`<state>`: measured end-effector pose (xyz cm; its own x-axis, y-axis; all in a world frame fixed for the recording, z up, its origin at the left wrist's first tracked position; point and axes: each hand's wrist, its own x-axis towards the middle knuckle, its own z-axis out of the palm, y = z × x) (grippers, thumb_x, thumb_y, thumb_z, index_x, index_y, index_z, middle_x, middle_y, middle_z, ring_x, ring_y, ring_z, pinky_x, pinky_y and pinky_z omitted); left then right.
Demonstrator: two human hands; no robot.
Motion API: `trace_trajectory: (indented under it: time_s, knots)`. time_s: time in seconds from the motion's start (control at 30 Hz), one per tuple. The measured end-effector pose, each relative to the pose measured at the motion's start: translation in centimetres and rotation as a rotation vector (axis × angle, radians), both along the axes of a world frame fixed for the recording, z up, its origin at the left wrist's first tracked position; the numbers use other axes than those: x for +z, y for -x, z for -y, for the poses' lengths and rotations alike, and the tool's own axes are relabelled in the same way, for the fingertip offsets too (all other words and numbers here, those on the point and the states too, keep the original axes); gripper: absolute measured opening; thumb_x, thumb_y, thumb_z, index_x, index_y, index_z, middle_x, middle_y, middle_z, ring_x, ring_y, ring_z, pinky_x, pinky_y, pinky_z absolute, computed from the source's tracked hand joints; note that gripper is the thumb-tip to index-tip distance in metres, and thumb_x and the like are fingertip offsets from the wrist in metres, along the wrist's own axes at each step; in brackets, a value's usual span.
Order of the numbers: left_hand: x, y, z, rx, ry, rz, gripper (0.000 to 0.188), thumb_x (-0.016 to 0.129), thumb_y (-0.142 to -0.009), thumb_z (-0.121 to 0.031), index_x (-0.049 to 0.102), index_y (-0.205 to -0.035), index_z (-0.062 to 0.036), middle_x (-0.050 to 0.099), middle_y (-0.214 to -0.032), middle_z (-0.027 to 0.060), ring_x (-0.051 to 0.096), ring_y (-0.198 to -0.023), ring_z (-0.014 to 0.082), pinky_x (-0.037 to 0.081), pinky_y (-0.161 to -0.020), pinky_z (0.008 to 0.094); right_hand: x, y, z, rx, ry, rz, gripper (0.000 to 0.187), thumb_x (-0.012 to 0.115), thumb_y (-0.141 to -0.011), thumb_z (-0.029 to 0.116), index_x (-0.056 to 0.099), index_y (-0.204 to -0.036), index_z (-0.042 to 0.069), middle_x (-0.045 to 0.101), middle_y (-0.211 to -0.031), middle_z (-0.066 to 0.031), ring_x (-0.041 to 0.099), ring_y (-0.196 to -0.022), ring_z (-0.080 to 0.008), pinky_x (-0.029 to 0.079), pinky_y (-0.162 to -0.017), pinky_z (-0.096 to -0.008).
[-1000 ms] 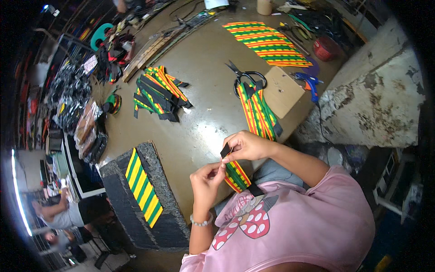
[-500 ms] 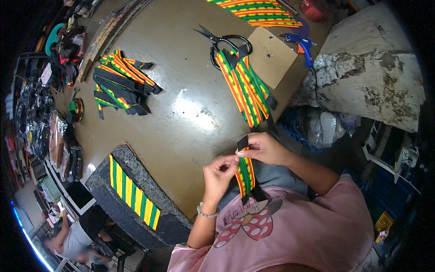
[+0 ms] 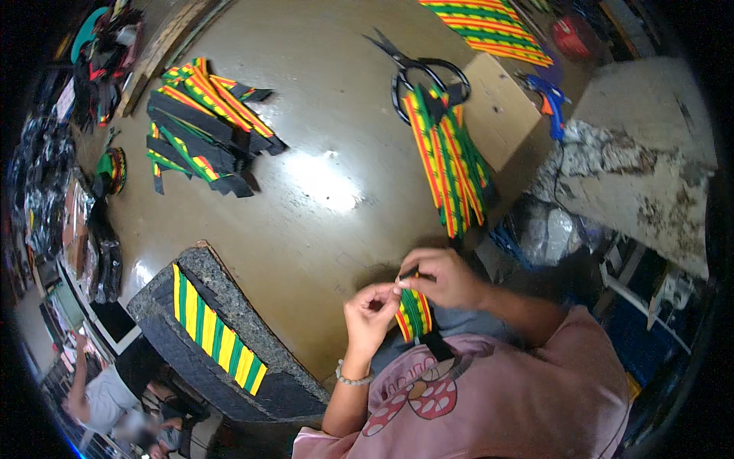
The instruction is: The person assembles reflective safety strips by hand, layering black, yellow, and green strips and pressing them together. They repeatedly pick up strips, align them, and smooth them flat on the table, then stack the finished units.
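A short striped strap (image 3: 414, 315) in green, yellow and red, with black ends, hangs from my hands above my lap. My left hand (image 3: 372, 312) pinches its upper edge between thumb and fingertips. Close against it, my right hand (image 3: 442, 279) grips the strap's black top end, which is folded over between the fingers. The lower black end lies against my pink shirt. Just beyond my right hand lies a bundle of similar straps (image 3: 447, 164) on the table, its top tucked by the handles of black scissors (image 3: 417, 73).
A loose pile of straps (image 3: 202, 126) lies at the table's far left. A stone block (image 3: 264, 321) with a yellow-green striped piece (image 3: 218, 329) stands near left. Cardboard (image 3: 497, 107) and a blue glue gun (image 3: 552, 103) lie far right. Another person (image 3: 111, 398) sits at lower left.
The strap's black top end stood up before; now it is bent down under my right fingers. My right hand has turned over it. The whole view has shifted slightly.
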<state>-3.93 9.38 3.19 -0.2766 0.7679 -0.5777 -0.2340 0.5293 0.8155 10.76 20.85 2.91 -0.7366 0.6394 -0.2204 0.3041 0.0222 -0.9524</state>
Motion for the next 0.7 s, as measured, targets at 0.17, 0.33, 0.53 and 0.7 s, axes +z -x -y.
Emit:
trace_trajectory:
  time_s: [0.17, 0.33, 0.53, 0.7]
  knots:
    - [0.1, 0.1, 4.0, 0.185, 0.138, 0.41, 0.01, 0.063, -0.09, -0.003, 0.069, -0.096, 0.0027, 0.067, -0.084, 0.0007, 0.058, -0.075, 0.0045, 0.047, -0.07, 0.0211, 1.5, 0.5, 2.4, 0.148, -0.018, -0.011, 0.012, 0.063, -0.085, 0.008, 0.063, -0.088, -0.003, 0.063, -0.094, -0.0158, 0.064, -0.088, -0.0302, 0.051, -0.077, -0.0372]
    - [1.7, -1.0, 6.3, 0.137, 0.161, 0.23, 0.013, 0.059, -0.096, -0.01, 0.064, -0.101, 0.0009, 0.064, -0.089, 0.0001, 0.055, -0.078, 0.0053, 0.045, -0.072, 0.021, 3.3, 1.0, 3.6, 0.323, -0.205, -0.249, 0.018, 0.065, -0.078, 0.006, 0.063, -0.095, 0.001, 0.059, -0.096, -0.0105, 0.06, -0.094, -0.0286, 0.049, -0.083, -0.0387]
    - [3.4, 1.8, 3.4, 0.427, -0.058, 0.199, 0.025, 0.047, -0.102, -0.025, 0.054, -0.102, -0.0016, 0.062, -0.087, 0.0091, 0.065, -0.07, 0.0167, 0.054, -0.062, 0.0283, 9.1, 1.8, 3.6, 0.661, -0.45, -0.416, 0.025, 0.062, -0.077, 0.013, 0.066, -0.101, 0.007, 0.061, -0.103, -0.0059, 0.06, -0.101, -0.0222, 0.045, -0.09, -0.0378]
    - [4.3, 9.6, 0.5, 0.608, -0.257, 0.584, 0.018, 0.05, -0.1, -0.021, 0.056, -0.102, -0.0036, 0.063, -0.081, 0.0074, 0.064, -0.067, 0.0167, 0.054, -0.058, 0.0283, 17.5, 0.9, 5.3, 0.654, -0.625, -0.561, 0.03, 0.064, -0.074, 0.01, 0.064, -0.103, 0.003, 0.062, -0.107, -0.0061, 0.059, -0.103, -0.0235, 0.047, -0.088, -0.0379]
